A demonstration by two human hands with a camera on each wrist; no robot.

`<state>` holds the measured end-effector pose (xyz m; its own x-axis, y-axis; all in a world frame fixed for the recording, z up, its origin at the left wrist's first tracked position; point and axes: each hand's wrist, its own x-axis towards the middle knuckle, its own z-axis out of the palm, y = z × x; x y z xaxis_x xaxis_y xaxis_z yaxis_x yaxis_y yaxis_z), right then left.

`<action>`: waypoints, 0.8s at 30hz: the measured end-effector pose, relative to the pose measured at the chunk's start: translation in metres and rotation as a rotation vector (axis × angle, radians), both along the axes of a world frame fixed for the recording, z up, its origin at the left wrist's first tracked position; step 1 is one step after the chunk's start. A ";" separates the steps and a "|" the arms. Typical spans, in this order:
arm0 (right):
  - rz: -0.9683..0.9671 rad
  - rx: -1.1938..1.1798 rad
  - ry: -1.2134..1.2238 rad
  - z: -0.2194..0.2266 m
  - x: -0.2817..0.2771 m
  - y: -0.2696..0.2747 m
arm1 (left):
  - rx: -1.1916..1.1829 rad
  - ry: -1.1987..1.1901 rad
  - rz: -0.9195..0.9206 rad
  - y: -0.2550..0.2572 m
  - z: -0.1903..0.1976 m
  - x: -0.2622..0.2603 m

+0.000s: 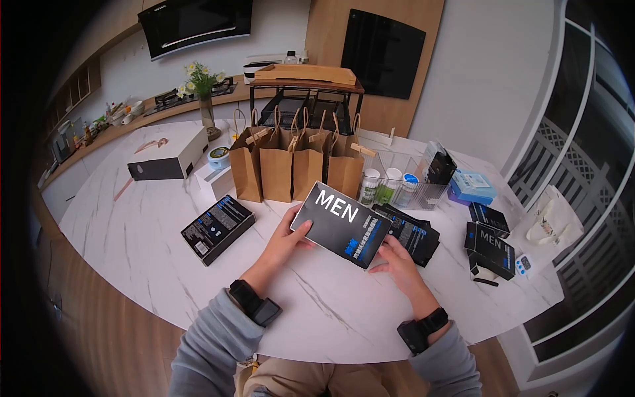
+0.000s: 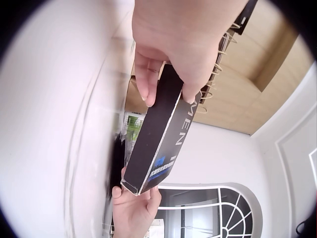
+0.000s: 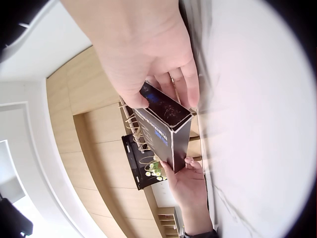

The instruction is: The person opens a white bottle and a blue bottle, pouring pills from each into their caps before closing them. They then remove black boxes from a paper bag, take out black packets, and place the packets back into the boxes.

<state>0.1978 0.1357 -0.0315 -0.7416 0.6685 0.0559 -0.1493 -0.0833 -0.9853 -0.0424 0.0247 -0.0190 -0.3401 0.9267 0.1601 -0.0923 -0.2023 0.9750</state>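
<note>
Between both hands is a black box [image 1: 334,228] marked MEN in white, its printed face turned up toward the head camera. My left hand [image 1: 289,238] grips its left end, thumb on the printed face and fingers on the other side, as the left wrist view shows. At the opposite end my right hand [image 1: 399,266] holds the box, with the thumb [image 3: 137,100] at one edge and the fingers behind. Under and beyond the right end lie several dark boxes [image 1: 423,239] with small print. Another black box [image 1: 218,228] rests on the table to the left of the hands.
Brown paper bags [image 1: 274,173] with clothespins stand behind the box. Right of them a clear bin [image 1: 431,194] contains canisters. More MEN boxes [image 1: 490,250], a blue pack [image 1: 473,185] and a white bag [image 1: 554,218] are at the right; a white carton [image 1: 173,151] sits far left on the marble table [image 1: 139,255].
</note>
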 end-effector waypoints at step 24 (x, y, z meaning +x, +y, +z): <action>-0.277 0.172 -0.074 -0.011 0.003 0.007 | 0.061 -0.013 0.236 -0.008 0.013 -0.003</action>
